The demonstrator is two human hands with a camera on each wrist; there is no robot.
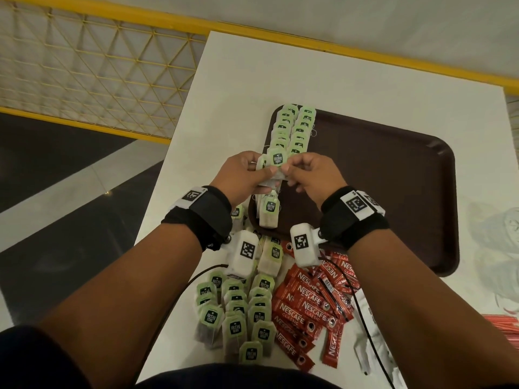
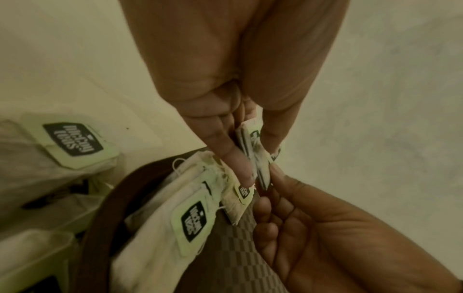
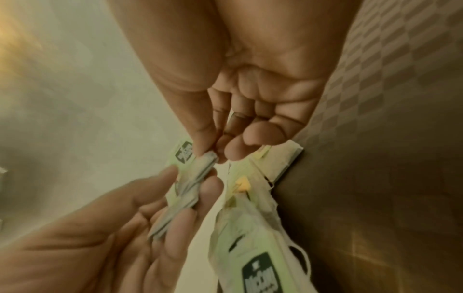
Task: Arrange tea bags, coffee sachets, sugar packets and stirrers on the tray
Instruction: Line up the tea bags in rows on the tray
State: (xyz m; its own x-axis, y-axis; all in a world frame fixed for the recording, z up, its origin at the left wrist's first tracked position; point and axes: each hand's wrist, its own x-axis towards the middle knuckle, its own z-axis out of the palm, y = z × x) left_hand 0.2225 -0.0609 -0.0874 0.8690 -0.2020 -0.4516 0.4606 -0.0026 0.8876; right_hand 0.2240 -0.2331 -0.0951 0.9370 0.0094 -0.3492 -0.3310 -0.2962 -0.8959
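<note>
Over the left edge of the brown tray [image 1: 393, 192], both hands hold a small stack of green-tagged tea bags [image 1: 276, 161]. My left hand [image 1: 261, 168] grips the stack [image 2: 251, 146] from the left. My right hand [image 1: 289, 168] pinches the stack's end [image 3: 198, 168] between thumb and forefinger. Two overlapping rows of tea bags [image 1: 293, 127] lie along the tray's left side. One more tea bag [image 1: 269, 213] lies across the tray's near left rim. Red coffee sachets [image 1: 309, 307] and loose tea bags [image 1: 238, 313] sit on the white table [image 1: 280, 66] under my wrists.
Red stirrers [image 1: 505, 327] show at the right edge of the table. White packets [image 1: 365, 352] lie right of the sachets, with a crumpled clear bag [image 1: 497, 234] beyond the tray. A yellow mesh railing [image 1: 98, 66] stands left of the table.
</note>
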